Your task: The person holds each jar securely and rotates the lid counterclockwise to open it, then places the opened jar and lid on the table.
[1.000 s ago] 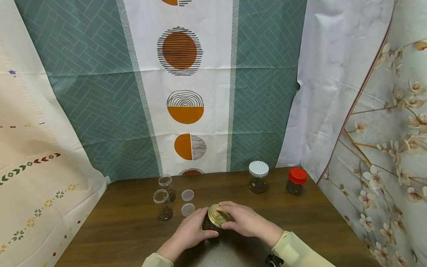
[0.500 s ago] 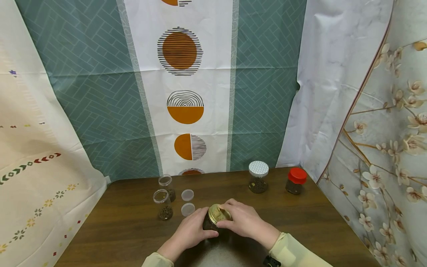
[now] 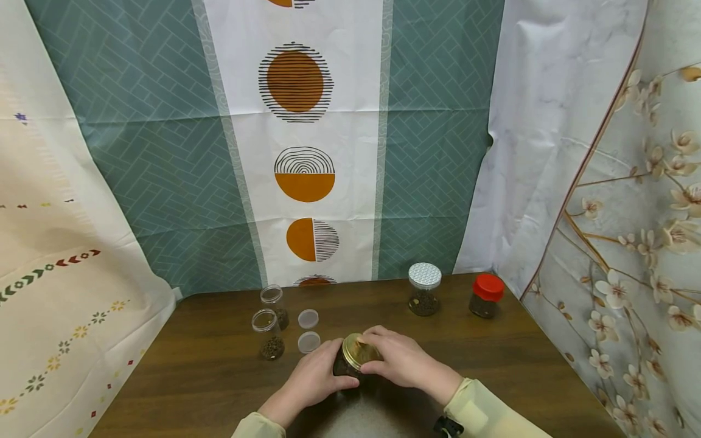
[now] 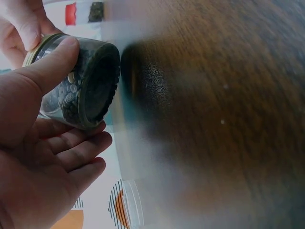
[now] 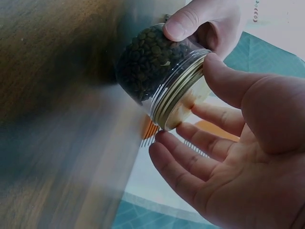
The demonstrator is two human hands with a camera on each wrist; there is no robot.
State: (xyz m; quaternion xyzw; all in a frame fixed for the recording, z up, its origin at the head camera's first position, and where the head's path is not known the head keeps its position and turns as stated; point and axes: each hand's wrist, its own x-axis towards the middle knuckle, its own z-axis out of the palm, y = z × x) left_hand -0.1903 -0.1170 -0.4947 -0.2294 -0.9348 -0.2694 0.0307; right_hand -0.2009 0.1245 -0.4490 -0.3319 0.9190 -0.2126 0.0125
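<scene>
Gold-lidded jar (image 5: 152, 62) is being held well apart from the surface's (image 3: 208, 347) back edge, left hand (image 3: 316, 377) clasping it, right hand (image 3: 398, 361) gripping its lid (image 3: 353, 353).

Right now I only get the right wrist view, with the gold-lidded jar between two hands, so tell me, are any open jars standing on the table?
Observer: Yes, in the head view two open jars stand on the left.
Operator: Any loose lids near them?
Observer: Two pale discs, likely lids, lie just right of those jars, beyond the left hand.
Operator: And right of the gold-lidded jar?
Observer: A white-lidded jar and a red-lidded jar stand towards the back right.
</scene>
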